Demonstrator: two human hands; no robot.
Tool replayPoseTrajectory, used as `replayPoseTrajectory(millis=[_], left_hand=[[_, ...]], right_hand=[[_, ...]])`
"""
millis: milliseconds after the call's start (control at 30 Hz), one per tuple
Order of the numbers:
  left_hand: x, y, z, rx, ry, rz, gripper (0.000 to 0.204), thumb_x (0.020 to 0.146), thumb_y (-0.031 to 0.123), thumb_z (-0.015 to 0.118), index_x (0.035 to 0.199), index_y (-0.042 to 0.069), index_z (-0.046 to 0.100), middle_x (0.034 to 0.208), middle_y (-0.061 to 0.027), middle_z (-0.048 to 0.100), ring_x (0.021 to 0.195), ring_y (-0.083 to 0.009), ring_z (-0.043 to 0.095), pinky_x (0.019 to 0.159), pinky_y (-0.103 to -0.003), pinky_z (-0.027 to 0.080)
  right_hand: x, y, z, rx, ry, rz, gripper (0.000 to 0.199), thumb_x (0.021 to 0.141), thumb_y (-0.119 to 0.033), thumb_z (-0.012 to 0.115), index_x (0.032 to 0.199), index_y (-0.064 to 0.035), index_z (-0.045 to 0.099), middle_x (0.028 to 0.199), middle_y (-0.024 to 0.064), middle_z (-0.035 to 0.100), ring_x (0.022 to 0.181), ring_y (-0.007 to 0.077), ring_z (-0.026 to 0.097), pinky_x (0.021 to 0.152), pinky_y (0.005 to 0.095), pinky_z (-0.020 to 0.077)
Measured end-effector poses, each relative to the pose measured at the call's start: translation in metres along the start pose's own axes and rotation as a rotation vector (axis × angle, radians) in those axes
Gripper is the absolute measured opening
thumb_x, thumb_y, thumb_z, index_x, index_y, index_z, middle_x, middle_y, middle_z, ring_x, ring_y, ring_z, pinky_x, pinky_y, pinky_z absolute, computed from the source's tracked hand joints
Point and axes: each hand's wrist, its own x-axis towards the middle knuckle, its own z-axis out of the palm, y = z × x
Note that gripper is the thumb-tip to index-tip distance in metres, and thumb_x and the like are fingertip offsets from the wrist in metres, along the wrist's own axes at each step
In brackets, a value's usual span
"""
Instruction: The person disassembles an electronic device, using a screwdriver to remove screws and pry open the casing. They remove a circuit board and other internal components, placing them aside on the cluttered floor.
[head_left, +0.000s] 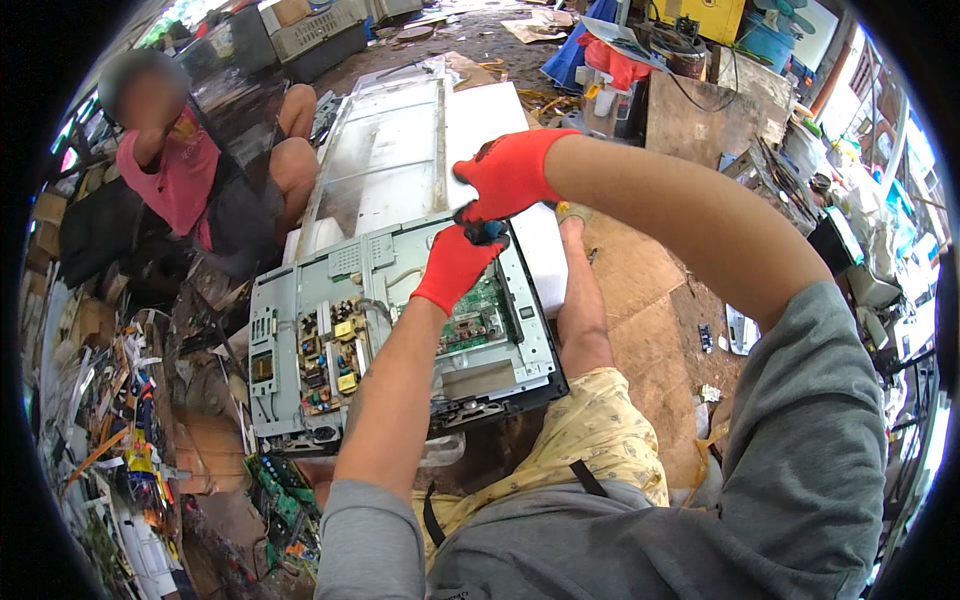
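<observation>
An opened flat-screen television (390, 250) lies back side up before me, its metal chassis and circuit boards bare. My right hand (512, 175), in a red glove with dark fingertips, is closed around the top of a blue and dark tool (488, 231) above the chassis's far right part. My gloved left hand (458, 265) has its fingers closed at the lower part of that same tool. The tool's tip is hidden, so its kind does not show. A green circuit board (478, 318) and a tan power board (335, 350) are mounted on the chassis.
White panels and a frame (385, 150) lie beyond the television. At the far left sits another person (180, 170). Scrap parts (130, 470) and loose green boards (285, 505) pile up at left. Cardboard (635, 290) covers the floor at right, with stacked clutter (790, 190) behind.
</observation>
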Motion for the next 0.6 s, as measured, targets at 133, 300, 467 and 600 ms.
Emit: replayPoseTrajectory(millis=[133,300,467,600], left_hand=[[0.001,0.027,0.003,0.185,0.022,-0.061,0.037,0.077,0.028,0.082,0.106,0.007,0.072,0.098,-0.0096,0.076,0.088,-0.0226,0.072,0.082,-0.034,0.053],[-0.005,0.018,-0.008,-0.131,-0.069,0.040,0.034,0.079,0.028,0.082,0.102,0.004,0.071,0.093,-0.0094,0.075,0.084,-0.0214,0.069,0.080,-0.034,0.052],[-0.001,0.038,0.007,0.119,-0.002,-0.089,0.034,0.078,0.026,0.083,0.100,0.003,0.070,0.093,-0.0093,0.075,0.091,-0.0194,0.071,0.084,-0.035,0.052],[-0.005,0.009,0.002,-0.101,0.032,0.068,0.035,0.078,0.026,0.082,0.102,0.003,0.070,0.094,-0.0103,0.075,0.090,-0.0221,0.071,0.084,-0.036,0.053]], right_hand=[[0.002,0.007,-0.001,-0.178,-0.002,-0.088,0.033,0.091,-0.034,0.060,0.110,-0.0074,0.065,0.125,0.0219,0.063,0.114,0.0374,0.063,0.094,0.0463,0.0517],[-0.008,0.010,0.001,0.069,0.002,-0.211,0.031,0.090,-0.032,0.061,0.109,-0.0077,0.064,0.120,0.0227,0.064,0.113,0.0386,0.062,0.093,0.0466,0.0520],[-0.007,0.010,0.001,-0.097,-0.018,-0.059,0.033,0.088,-0.029,0.063,0.115,-0.0090,0.061,0.119,0.0215,0.064,0.108,0.0386,0.064,0.088,0.0485,0.0534],[-0.010,0.012,-0.011,0.030,-0.027,-0.256,0.031,0.088,-0.024,0.062,0.115,-0.0079,0.061,0.123,0.0186,0.060,0.106,0.0357,0.065,0.087,0.0467,0.0536]])
